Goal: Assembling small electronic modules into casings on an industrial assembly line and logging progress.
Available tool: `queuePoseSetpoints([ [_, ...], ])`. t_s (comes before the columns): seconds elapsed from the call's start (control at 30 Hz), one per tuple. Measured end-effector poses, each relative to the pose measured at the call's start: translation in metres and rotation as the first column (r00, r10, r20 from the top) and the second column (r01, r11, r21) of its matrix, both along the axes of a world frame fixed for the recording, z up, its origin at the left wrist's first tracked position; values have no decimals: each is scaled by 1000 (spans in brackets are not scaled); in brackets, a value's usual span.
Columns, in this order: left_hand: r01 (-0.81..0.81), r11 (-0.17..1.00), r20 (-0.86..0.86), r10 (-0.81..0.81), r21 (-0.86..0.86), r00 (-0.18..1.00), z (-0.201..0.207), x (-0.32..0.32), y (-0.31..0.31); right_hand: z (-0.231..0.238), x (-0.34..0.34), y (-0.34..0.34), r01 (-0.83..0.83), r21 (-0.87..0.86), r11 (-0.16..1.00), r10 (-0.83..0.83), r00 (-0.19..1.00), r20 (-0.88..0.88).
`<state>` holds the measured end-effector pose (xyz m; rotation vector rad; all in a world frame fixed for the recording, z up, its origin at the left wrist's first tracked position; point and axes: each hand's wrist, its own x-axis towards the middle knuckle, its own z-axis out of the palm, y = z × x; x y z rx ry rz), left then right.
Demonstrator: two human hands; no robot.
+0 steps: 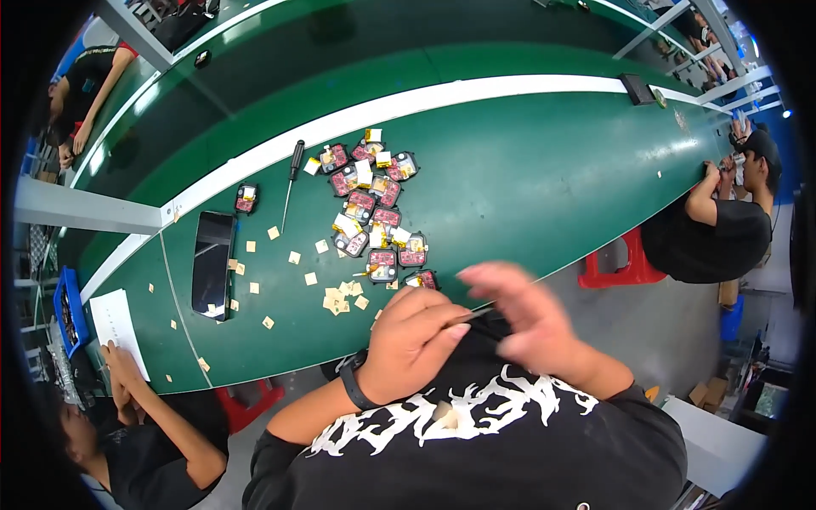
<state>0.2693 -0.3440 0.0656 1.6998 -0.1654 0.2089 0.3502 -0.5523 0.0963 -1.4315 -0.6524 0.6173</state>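
My left hand point(414, 342), with a dark band on its wrist, is closed in front of my chest. Between its thumb and index finger it pinches a thin grey strip-like piece point(481, 312), whose exact kind I cannot make out. My right hand point(534, 321) is beside the piece's far end, blurred by motion, its fingers and thumb apart. Just beyond my hands lies a cluster of small black-cased units point(382, 265) with red circuit boards and white-and-yellow packs. Small beige square pieces point(337, 299) are heaped and scattered left of them.
On the green table point(527, 170) lie a long screwdriver point(293, 174), a black phone-like slab point(212, 263) and a lone unit point(246, 198). A person point(127, 425) at left touches white paper point(119, 331) near a blue tray point(70, 310). Another person point(710, 221) sits far right.
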Motion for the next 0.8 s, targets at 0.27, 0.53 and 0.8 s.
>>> queuePoseSetpoints([
  [0.27, -239, 768, 197, 149, 594, 969, 0, 5, 7, -20, 9, -14, 175, 349, 921, -163, 985, -64],
  [0.53, -199, 647, 82, 207, 736, 975, -15, 6, 2, -15, 13, -12, 166, -52, 985, -160, 982, 102],
  [0.8, -132, 819, -11, 166, 558, 986, -12, -4, 9, -26, 4, 19, 198, -254, 947, -168, 976, 135],
])
